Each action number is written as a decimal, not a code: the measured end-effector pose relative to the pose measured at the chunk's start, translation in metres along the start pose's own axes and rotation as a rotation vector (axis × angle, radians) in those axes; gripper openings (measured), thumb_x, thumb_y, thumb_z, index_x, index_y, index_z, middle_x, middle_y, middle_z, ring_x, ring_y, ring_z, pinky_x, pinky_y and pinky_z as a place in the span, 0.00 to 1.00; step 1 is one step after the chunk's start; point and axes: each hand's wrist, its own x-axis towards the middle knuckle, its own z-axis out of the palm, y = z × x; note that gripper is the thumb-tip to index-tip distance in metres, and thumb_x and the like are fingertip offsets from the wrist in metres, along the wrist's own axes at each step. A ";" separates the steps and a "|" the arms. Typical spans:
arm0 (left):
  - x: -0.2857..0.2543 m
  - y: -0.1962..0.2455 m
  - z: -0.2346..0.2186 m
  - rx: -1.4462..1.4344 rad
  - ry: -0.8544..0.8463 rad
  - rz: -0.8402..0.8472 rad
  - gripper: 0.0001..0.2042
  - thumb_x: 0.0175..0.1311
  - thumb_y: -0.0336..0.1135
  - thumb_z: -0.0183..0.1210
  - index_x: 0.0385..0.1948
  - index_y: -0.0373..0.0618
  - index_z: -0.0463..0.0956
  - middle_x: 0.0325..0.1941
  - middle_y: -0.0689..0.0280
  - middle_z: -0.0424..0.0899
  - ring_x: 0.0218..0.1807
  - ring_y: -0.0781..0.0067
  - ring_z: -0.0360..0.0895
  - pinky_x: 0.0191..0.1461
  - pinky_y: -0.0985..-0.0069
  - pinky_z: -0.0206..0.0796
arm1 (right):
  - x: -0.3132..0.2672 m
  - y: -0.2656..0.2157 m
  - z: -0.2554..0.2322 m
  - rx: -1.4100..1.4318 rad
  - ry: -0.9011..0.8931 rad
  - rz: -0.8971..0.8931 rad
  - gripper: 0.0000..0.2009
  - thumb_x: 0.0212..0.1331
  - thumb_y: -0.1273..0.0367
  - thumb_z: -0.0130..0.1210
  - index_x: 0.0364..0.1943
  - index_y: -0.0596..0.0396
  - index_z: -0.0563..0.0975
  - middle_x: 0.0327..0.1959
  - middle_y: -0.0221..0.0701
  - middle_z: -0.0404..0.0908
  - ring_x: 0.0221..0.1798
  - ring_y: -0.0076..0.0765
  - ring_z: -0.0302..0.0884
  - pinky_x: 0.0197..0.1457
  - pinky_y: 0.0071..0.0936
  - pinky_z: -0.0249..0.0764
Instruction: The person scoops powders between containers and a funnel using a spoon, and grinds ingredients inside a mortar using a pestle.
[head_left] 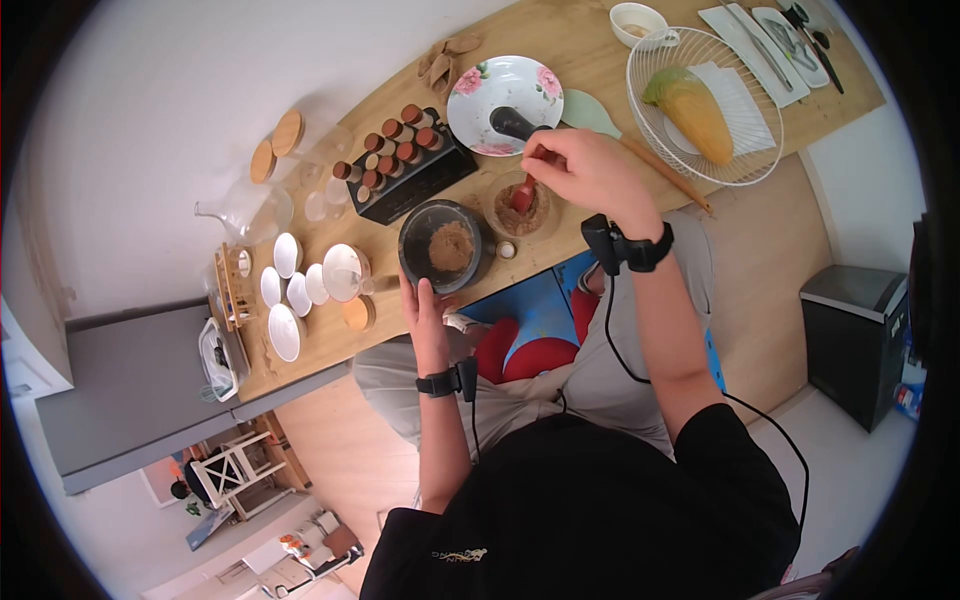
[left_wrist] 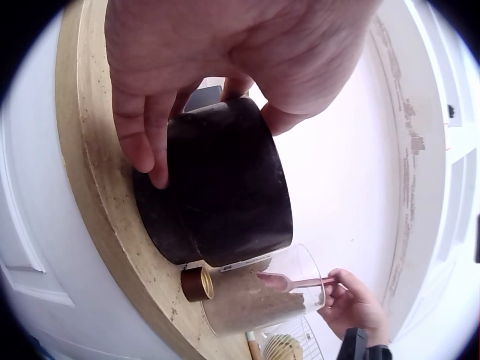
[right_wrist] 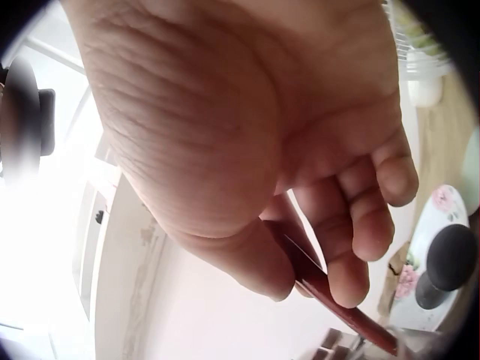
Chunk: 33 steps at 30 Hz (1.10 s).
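Note:
The left hand [head_left: 424,318] grips the near side of a dark mortar [head_left: 408,250], which holds brown powder [head_left: 451,246]; in the left wrist view its fingers and thumb curl round the mortar [left_wrist: 229,180]. Between thumb and fingers, the right hand [head_left: 588,172] pinches the handle of a red spatula [head_left: 522,197]. The spatula's head is inside a clear glass jar [left_wrist: 225,311] of brown powder, beside the mortar. In the right wrist view the red handle [right_wrist: 360,322] runs down from the fingertips. A small cap [head_left: 506,250] lies between jar and mortar.
A floral plate [head_left: 480,108] with a dark pestle [head_left: 512,123] stands behind the jar. A rack of corked vials [head_left: 425,180] is behind the mortar, white cups [head_left: 285,332] at the left. A wire basket [head_left: 640,110] is at the right.

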 end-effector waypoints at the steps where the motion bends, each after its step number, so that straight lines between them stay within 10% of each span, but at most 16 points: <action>1: 0.000 0.000 0.000 0.001 -0.002 0.001 0.28 0.74 0.38 0.49 0.73 0.48 0.50 0.56 0.66 0.74 0.40 0.79 0.77 0.40 0.79 0.73 | 0.004 0.010 0.006 0.106 -0.018 -0.002 0.09 0.59 0.67 0.58 0.34 0.60 0.79 0.23 0.35 0.81 0.26 0.30 0.77 0.32 0.27 0.71; 33: 0.001 -0.001 0.001 -0.033 0.011 0.016 0.28 0.74 0.37 0.49 0.73 0.48 0.50 0.53 0.67 0.76 0.37 0.80 0.77 0.37 0.79 0.74 | 0.014 0.045 0.005 0.474 -0.025 0.089 0.12 0.68 0.64 0.53 0.36 0.59 0.79 0.27 0.21 0.78 0.29 0.14 0.73 0.33 0.15 0.68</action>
